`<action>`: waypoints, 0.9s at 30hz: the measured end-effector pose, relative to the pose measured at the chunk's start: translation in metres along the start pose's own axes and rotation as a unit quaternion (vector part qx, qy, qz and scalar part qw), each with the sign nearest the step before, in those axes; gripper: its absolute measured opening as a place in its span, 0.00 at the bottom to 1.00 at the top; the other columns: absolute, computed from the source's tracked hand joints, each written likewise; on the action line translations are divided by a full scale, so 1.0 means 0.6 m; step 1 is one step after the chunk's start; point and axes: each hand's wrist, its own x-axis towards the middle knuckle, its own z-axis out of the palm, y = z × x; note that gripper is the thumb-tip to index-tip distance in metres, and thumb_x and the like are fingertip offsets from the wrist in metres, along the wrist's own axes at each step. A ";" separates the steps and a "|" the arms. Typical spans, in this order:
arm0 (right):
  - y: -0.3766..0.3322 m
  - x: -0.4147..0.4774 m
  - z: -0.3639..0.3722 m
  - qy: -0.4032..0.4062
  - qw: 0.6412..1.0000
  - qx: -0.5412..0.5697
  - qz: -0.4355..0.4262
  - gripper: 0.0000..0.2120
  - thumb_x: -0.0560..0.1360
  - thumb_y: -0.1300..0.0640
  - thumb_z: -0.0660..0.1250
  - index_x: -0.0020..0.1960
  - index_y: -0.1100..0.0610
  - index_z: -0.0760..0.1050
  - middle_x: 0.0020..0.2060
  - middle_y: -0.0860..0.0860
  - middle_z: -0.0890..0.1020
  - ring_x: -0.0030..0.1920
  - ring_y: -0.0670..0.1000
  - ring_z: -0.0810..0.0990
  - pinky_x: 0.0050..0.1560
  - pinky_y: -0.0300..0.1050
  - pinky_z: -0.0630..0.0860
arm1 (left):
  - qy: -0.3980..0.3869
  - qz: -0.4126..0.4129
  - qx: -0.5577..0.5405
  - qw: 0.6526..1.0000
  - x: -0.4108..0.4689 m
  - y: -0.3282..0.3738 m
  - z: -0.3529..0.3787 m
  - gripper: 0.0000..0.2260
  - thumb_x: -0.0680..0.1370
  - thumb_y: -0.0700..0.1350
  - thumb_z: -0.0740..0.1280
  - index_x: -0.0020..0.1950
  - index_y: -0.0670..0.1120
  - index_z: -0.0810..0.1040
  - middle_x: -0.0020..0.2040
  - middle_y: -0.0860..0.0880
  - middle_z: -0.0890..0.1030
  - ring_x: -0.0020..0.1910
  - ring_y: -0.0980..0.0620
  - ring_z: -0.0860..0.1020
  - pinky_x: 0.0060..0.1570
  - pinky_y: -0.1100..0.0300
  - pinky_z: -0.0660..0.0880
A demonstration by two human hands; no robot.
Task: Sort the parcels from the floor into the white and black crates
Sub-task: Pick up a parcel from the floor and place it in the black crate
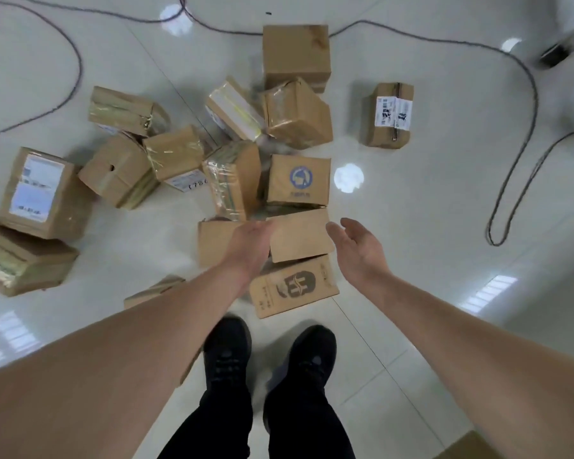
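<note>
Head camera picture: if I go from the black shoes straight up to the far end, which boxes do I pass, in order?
Flat brown cardboard box with a dark printed emblem → plain brown tilted box → brown box with a round blue logo → crumpled taped brown parcel → tall plain brown box.

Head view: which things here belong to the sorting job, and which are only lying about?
For the job: plain parcel, blue-logo parcel, white-label parcel, tall parcel, other parcels on the floor; no crate is in view.
Lying about: left cable, right cable.
</note>
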 end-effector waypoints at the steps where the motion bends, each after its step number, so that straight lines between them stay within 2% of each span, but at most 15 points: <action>1: 0.009 0.025 0.012 -0.002 1.000 0.004 0.008 0.30 0.84 0.39 0.57 0.81 0.53 0.63 0.74 0.53 0.73 0.72 0.55 0.72 0.62 0.47 0.69 | 0.009 -0.005 -0.015 1.000 0.026 -0.004 0.010 0.17 0.80 0.54 0.60 0.51 0.40 0.78 0.52 0.39 0.81 0.53 0.41 0.79 0.61 0.37 0.74; 3: 0.022 0.070 0.031 -0.001 1.000 0.009 0.017 0.31 0.83 0.39 0.57 0.81 0.53 0.62 0.76 0.52 0.71 0.74 0.56 0.70 0.68 0.51 0.68 | 0.026 -0.011 -0.043 0.999 0.077 -0.013 0.026 0.13 0.76 0.55 0.60 0.44 0.47 0.75 0.46 0.41 0.79 0.49 0.42 0.78 0.63 0.35 0.74; 5: 0.031 0.110 0.047 0.001 1.000 0.012 0.026 0.31 0.83 0.40 0.57 0.81 0.54 0.62 0.76 0.53 0.71 0.74 0.56 0.70 0.67 0.51 0.68 | 0.037 -0.025 -0.059 0.997 0.115 -0.023 0.035 0.13 0.73 0.57 0.59 0.41 0.48 0.74 0.47 0.41 0.79 0.50 0.42 0.77 0.64 0.37 0.73; 7: 0.041 0.140 0.063 -0.006 0.999 0.028 0.032 0.28 0.83 0.42 0.58 0.78 0.57 0.65 0.70 0.55 0.75 0.66 0.57 0.73 0.60 0.49 0.68 | 0.046 -0.045 -0.070 0.995 0.141 -0.033 0.042 0.18 0.70 0.60 0.59 0.46 0.47 0.77 0.55 0.40 0.82 0.57 0.40 0.79 0.64 0.38 0.72; 9: 0.046 0.157 0.076 -0.019 0.998 0.044 0.036 0.25 0.83 0.43 0.58 0.74 0.56 0.69 0.60 0.54 0.76 0.57 0.54 0.73 0.56 0.48 0.67 | 0.044 -0.052 -0.080 0.995 0.158 -0.042 0.047 0.21 0.70 0.61 0.59 0.51 0.48 0.78 0.58 0.41 0.81 0.59 0.39 0.78 0.64 0.39 0.71; 10: 0.049 0.164 0.081 -0.020 0.998 0.047 0.037 0.24 0.83 0.42 0.59 0.73 0.55 0.70 0.59 0.51 0.76 0.57 0.54 0.73 0.56 0.49 0.69 | 0.041 -0.052 -0.079 0.995 0.165 -0.045 0.050 0.23 0.70 0.62 0.59 0.54 0.48 0.77 0.59 0.43 0.80 0.60 0.40 0.77 0.66 0.39 0.70; 13: 0.056 0.171 0.088 -0.011 0.995 0.072 0.072 0.29 0.79 0.36 0.60 0.73 0.52 0.70 0.67 0.52 0.75 0.65 0.57 0.74 0.63 0.54 0.72 | 0.045 -0.066 -0.096 0.992 0.186 -0.054 0.053 0.34 0.67 0.67 0.61 0.69 0.52 0.70 0.66 0.50 0.75 0.65 0.45 0.73 0.69 0.38 0.67; 15: 0.060 0.166 0.089 -0.019 0.991 0.098 0.094 0.30 0.70 0.29 0.59 0.61 0.51 0.70 0.59 0.52 0.73 0.59 0.55 0.73 0.58 0.54 0.70 | 0.064 -0.079 -0.084 0.991 0.203 -0.070 0.051 0.41 0.63 0.72 0.61 0.72 0.55 0.68 0.69 0.49 0.75 0.66 0.43 0.73 0.67 0.38 0.69; 17: 0.070 0.158 0.088 -0.023 0.988 0.111 0.101 0.34 0.63 0.27 0.58 0.54 0.54 0.70 0.54 0.51 0.76 0.52 0.53 0.74 0.54 0.53 0.71 | 0.051 -0.093 -0.069 0.992 0.211 -0.085 0.052 0.39 0.64 0.73 0.61 0.72 0.58 0.69 0.69 0.50 0.75 0.66 0.42 0.74 0.62 0.41 0.72; 18: 0.077 0.154 0.086 -0.014 0.988 0.119 0.101 0.36 0.63 0.27 0.58 0.55 0.55 0.74 0.54 0.52 0.79 0.51 0.53 0.77 0.55 0.53 0.74 | 0.040 -0.102 -0.073 0.991 0.204 -0.085 0.053 0.36 0.67 0.72 0.62 0.72 0.58 0.69 0.69 0.51 0.75 0.64 0.43 0.75 0.59 0.44 0.73; 20: 0.094 0.144 0.079 0.033 0.982 0.150 0.111 0.35 0.65 0.28 0.59 0.60 0.52 0.78 0.54 0.52 0.82 0.53 0.55 0.80 0.59 0.58 0.78 | 0.024 -0.106 -0.096 0.990 0.184 -0.080 0.055 0.28 0.75 0.67 0.61 0.71 0.55 0.71 0.65 0.49 0.77 0.61 0.44 0.76 0.53 0.48 0.73; 21: 0.103 0.138 0.076 0.061 0.975 0.179 0.119 0.32 0.66 0.29 0.59 0.58 0.52 0.77 0.52 0.52 0.82 0.53 0.56 0.80 0.60 0.60 0.78 | 0.028 -0.102 -0.108 0.989 0.180 -0.081 0.055 0.25 0.77 0.65 0.61 0.69 0.53 0.74 0.63 0.48 0.78 0.60 0.44 0.77 0.54 0.48 0.73; 23: 0.121 0.131 0.075 0.105 0.958 0.234 0.125 0.27 0.69 0.32 0.59 0.49 0.57 0.75 0.44 0.50 0.80 0.49 0.56 0.80 0.59 0.60 0.78 | 0.055 -0.091 -0.122 0.987 0.180 -0.090 0.057 0.25 0.76 0.67 0.60 0.63 0.51 0.79 0.58 0.47 0.81 0.55 0.45 0.78 0.55 0.46 0.74; 25: 0.138 0.128 0.081 0.115 0.956 0.233 0.133 0.24 0.76 0.36 0.59 0.41 0.58 0.71 0.37 0.52 0.75 0.43 0.56 0.75 0.52 0.55 0.76 | 0.085 -0.094 -0.110 0.986 0.184 -0.099 0.061 0.30 0.72 0.70 0.59 0.57 0.47 0.80 0.53 0.46 0.81 0.52 0.44 0.78 0.56 0.46 0.74; 27: 0.150 0.126 0.088 0.097 0.967 0.182 0.146 0.24 0.81 0.39 0.57 0.42 0.60 0.72 0.39 0.54 0.77 0.42 0.57 0.75 0.45 0.51 0.72 | 0.094 -0.113 -0.078 0.986 0.188 -0.110 0.064 0.31 0.75 0.71 0.57 0.58 0.46 0.79 0.55 0.46 0.80 0.55 0.44 0.77 0.61 0.45 0.73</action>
